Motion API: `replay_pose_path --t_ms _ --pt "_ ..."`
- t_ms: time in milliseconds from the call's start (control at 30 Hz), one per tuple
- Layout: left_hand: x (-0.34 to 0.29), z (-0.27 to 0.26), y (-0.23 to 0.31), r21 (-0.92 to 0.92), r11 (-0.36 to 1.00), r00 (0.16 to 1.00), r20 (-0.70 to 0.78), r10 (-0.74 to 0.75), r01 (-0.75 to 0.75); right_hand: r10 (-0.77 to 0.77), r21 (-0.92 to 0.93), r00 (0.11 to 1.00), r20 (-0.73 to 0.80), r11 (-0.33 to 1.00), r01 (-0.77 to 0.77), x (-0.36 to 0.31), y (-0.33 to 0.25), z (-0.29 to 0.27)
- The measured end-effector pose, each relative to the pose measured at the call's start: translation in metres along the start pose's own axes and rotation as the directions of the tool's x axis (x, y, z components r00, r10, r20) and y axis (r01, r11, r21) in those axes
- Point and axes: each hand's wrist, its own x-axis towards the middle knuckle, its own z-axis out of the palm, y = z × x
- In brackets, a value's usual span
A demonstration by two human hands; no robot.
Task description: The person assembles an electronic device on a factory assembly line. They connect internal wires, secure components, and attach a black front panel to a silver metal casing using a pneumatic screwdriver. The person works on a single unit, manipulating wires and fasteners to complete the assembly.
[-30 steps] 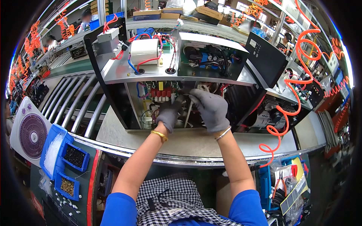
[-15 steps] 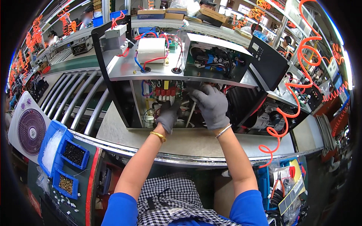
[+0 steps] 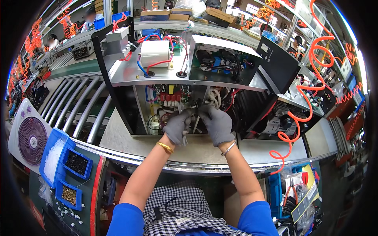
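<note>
An open-fronted machine cabinet of bare metal and black panels stands before me. Both my hands, in grey gloves, reach into its lower bay. My left hand is closed, fingertips pinched together below a row of red components; thin pale strips poke out under it. Close beside it, my right hand has its fingers curled near dark wiring. What either hand grips is hidden by the gloves. Behind the right hand runs a bundle of white cables. A white cylinder with red and blue wires sits on the upper shelf.
Metal rollers lie left of the cabinet. Blue bins with small hardware and a fan stand at the lower left. An orange coiled hose hangs on the right, above a blue crate of tools. Another machine adjoins at right.
My left hand has turned, its fingertips now pinched toward the right hand. The right hand has come down and nearer, uncovering the white cables. The view has shifted slightly.
</note>
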Motion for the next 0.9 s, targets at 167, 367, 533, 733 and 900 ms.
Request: replay_pose_path --t_ms 167,367,533,733,900 --pt "0.004 -0.001 0.008 -0.153 0.986 0.994 0.100 -0.054 0.069 0.102 0.243 0.992 0.071 0.963 -0.117 -0.003 -0.004 -0.004" --pt "0.012 -0.001 -0.005 -0.210 0.976 0.992 0.124 -0.028 0.054 0.055 0.145 0.998 -0.012 0.988 -0.053 -0.005 -0.008 0.000" --pt "0.013 -0.002 -0.008 -0.234 0.971 0.987 0.160 -0.017 0.054 0.040 0.076 0.997 -0.059 0.996 -0.035 -0.003 -0.009 0.006" --pt "0.009 -0.001 -0.006 -0.208 0.974 0.990 0.127 -0.060 0.086 -0.034 0.029 0.995 -0.089 0.999 0.037 0.000 -0.003 0.010" --pt "0.004 -0.012 -0.002 -0.105 0.989 0.984 0.158 -0.083 0.101 -0.040 -0.026 0.999 -0.017 0.999 0.040 0.001 -0.010 0.002"
